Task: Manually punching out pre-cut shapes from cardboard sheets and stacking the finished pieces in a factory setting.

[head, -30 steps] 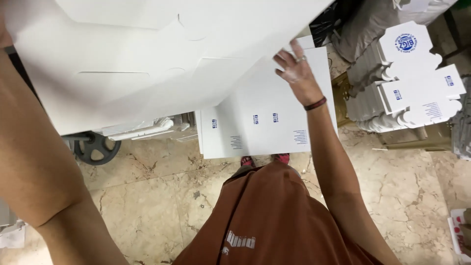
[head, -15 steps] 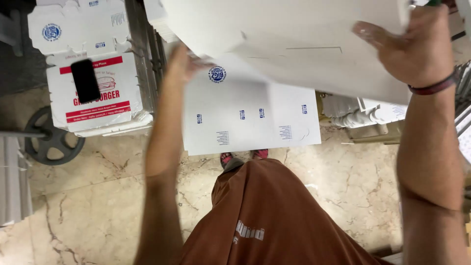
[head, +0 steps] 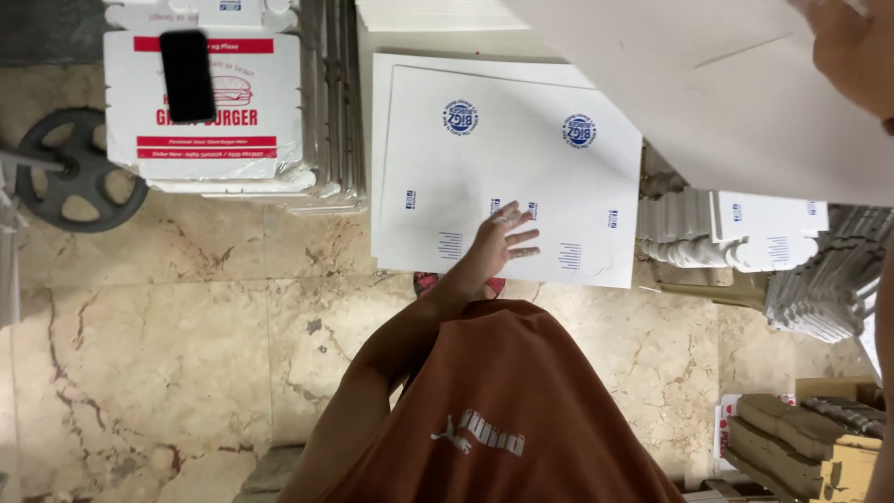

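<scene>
Fingers spread, the left hand (head: 503, 237) rests flat on the near edge of the stack of flat white cardboard box blanks (head: 521, 140), which stretches away ahead. The right hand (head: 852, 51), upper right, seemingly pinches a large raised white sheet (head: 708, 93).

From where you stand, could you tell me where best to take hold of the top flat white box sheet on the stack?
Probably by its near edge, coming from the person's side. The top sheet lies flat on the stack with that edge overhanging the marble floor, so fingers could slip under it. The left hand already rests there, fingers spread; the right hand holds another large sheet.
</scene>
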